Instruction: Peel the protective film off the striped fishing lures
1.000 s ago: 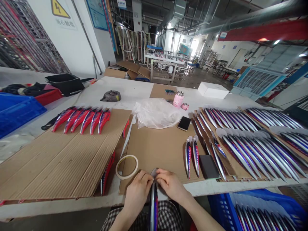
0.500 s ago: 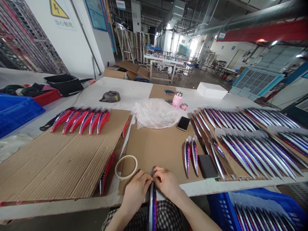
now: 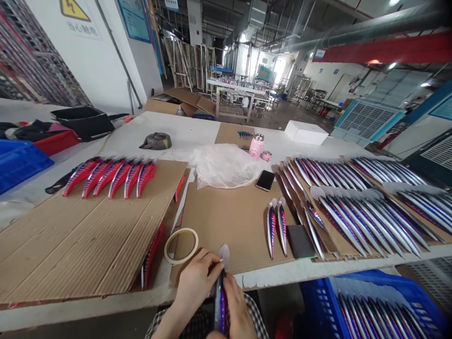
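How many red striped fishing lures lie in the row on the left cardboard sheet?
6, side by side along the far edge of the left cardboard sheet: red striped fishing lures. More red ones poke from beneath it.

Silver-purple fishing lure [image 3: 220,306], clear lip up, upright at table edge

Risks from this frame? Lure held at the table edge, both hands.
1. The lure is pinched between left hand and right hand, off the table edge over the lap; a slip could drop it to the floor.
2. The tape roll lies just beyond the left hand; a forward move might knock it.
3. The two finished lures lie near the right; a sweeping arm could shift them.
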A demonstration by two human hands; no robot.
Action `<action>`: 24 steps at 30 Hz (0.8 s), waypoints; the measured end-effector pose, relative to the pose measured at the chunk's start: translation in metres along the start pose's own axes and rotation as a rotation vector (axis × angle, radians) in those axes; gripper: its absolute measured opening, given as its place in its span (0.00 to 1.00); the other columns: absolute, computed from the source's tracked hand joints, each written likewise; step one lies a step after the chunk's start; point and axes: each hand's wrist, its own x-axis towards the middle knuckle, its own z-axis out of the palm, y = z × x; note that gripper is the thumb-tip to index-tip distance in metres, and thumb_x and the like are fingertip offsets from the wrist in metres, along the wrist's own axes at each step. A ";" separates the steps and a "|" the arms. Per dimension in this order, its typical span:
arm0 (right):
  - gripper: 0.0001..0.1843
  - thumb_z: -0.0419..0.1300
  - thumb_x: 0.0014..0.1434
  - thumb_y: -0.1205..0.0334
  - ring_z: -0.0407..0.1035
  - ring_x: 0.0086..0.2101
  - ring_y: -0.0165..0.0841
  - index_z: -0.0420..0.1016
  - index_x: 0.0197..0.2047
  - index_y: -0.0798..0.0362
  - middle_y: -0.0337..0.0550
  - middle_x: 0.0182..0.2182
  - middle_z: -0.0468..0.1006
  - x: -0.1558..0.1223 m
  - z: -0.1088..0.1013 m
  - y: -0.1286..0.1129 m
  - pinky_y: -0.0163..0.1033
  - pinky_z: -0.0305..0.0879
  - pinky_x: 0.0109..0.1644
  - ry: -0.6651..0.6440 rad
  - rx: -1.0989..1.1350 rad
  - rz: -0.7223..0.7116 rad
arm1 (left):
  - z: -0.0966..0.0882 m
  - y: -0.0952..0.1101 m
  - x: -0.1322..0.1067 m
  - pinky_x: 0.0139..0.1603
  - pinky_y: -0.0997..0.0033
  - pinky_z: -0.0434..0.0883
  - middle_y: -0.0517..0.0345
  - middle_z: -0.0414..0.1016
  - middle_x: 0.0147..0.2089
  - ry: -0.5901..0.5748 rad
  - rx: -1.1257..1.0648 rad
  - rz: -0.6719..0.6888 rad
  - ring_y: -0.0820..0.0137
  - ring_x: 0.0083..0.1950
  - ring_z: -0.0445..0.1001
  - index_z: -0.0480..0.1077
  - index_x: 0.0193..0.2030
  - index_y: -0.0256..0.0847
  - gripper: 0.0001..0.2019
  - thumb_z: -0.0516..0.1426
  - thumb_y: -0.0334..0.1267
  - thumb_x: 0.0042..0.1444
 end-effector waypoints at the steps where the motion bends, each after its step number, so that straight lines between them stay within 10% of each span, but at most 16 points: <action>1: 0.56 0.72 0.38 0.58 0.48 0.63 0.59 0.53 0.67 0.62 0.64 0.65 0.55 -0.002 0.005 0.001 0.57 0.56 0.63 -0.047 -0.018 0.027 | 0.002 0.000 0.001 0.36 0.71 0.67 0.59 0.73 0.35 0.018 0.012 -0.010 0.67 0.36 0.75 0.72 0.31 0.44 0.09 0.53 0.39 0.59; 11: 0.44 0.57 0.42 0.74 0.58 0.61 0.46 0.57 0.65 0.59 0.54 0.63 0.63 0.017 -0.026 -0.021 0.43 0.58 0.64 0.038 -0.012 -0.059 | 0.010 -0.022 -0.005 0.42 0.71 0.72 0.59 0.75 0.41 0.242 -0.077 0.113 0.67 0.41 0.76 0.72 0.39 0.46 0.09 0.51 0.41 0.61; 17: 0.40 0.50 0.44 0.79 0.59 0.61 0.37 0.62 0.62 0.58 0.49 0.62 0.64 0.078 -0.082 -0.027 0.37 0.59 0.63 0.122 -0.480 0.039 | 0.016 -0.034 -0.006 0.41 0.70 0.74 0.58 0.76 0.40 0.344 -0.133 0.233 0.66 0.41 0.77 0.72 0.41 0.46 0.09 0.51 0.39 0.61; 24: 0.30 0.44 0.53 0.81 0.60 0.59 0.49 0.71 0.55 0.59 0.57 0.57 0.70 0.154 -0.144 -0.001 0.56 0.52 0.63 0.176 -0.629 0.108 | 0.022 -0.029 -0.014 0.41 0.73 0.73 0.57 0.76 0.39 0.348 -0.168 0.269 0.68 0.39 0.76 0.73 0.39 0.47 0.09 0.51 0.36 0.62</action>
